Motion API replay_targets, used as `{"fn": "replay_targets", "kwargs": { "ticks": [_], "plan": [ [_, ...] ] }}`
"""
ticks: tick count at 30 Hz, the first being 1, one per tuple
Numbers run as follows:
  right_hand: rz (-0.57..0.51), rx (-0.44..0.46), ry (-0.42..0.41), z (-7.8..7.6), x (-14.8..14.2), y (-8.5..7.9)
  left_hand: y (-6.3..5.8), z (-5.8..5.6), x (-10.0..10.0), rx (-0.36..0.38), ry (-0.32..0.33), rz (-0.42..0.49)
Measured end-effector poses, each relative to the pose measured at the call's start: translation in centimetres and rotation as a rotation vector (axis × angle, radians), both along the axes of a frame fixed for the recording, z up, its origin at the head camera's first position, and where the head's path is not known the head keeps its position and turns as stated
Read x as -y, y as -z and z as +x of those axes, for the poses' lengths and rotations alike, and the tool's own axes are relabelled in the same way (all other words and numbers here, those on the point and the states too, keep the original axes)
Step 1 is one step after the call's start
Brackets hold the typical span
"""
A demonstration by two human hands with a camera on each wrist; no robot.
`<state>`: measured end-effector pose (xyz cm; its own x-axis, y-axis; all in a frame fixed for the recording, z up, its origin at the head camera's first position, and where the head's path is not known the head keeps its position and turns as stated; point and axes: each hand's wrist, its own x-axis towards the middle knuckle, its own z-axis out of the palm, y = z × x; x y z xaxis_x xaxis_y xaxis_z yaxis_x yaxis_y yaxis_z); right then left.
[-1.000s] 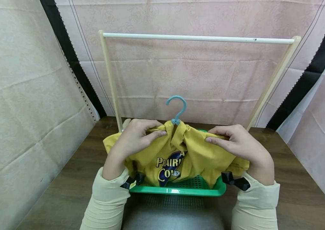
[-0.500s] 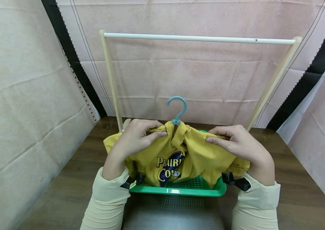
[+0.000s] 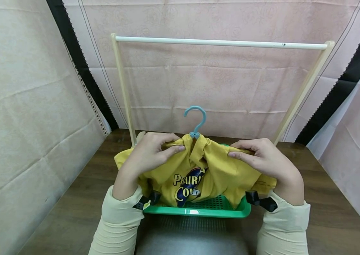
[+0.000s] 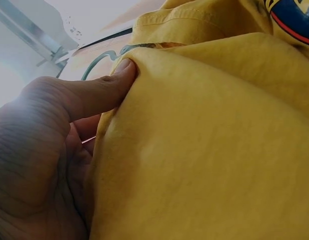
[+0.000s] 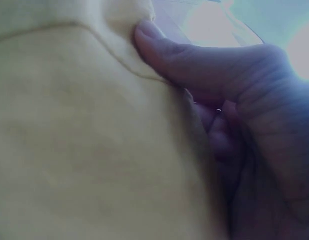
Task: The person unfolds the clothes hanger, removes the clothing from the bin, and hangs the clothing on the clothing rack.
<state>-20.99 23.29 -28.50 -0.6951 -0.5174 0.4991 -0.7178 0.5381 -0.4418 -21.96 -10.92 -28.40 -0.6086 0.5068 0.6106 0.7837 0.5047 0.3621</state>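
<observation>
A yellow T-shirt (image 3: 221, 170) with a dark blue printed logo hangs in folds on a light blue hanger (image 3: 201, 120); only the hook and neck of the hanger show above the collar. My left hand (image 3: 149, 150) pinches the shirt's left shoulder between thumb and fingers, and in the left wrist view the thumb (image 4: 102, 92) presses on the cloth's edge. On the opposite shoulder, my right hand (image 3: 259, 156) pinches the fabric the same way. The right wrist view has that thumb (image 5: 189, 62) lying over the cloth near a seam. The hanger's arms are hidden inside the shirt.
Beneath the shirt sits a green basket (image 3: 196, 211) with a perforated bottom, on a dark wooden table (image 3: 74, 205). Behind it stands a rack with a white crossbar (image 3: 218, 42) and two cream posts. Pale cloth walls (image 3: 39, 106) enclose the table.
</observation>
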Motion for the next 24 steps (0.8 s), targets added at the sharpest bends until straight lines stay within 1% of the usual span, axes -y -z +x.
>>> {"fn": "replay_targets", "kwargs": {
  "ticks": [3, 11, 16, 19, 24],
  "plan": [
    [0.003, -0.014, 0.008, 0.0, 0.0, 0.0, -0.1, 0.1, 0.1, -0.015, -0.009, -0.006],
    [-0.002, -0.067, 0.013, -0.1, -0.1, 0.0, -0.3, 0.5, 0.1, -0.08, -0.068, -0.008],
    [-0.006, -0.114, 0.012, -0.2, -0.1, 0.0, -0.4, 0.7, 0.2, -0.078, -0.078, 0.011],
    [-0.014, -0.123, 0.011, -0.3, -0.1, 0.1, -0.4, 0.8, 0.2, -0.076, -0.081, 0.018],
    [-0.021, -0.149, 0.008, -0.3, -0.1, 0.1, -0.6, 1.2, 0.3, -0.113, -0.118, 0.01]
  ]
}}
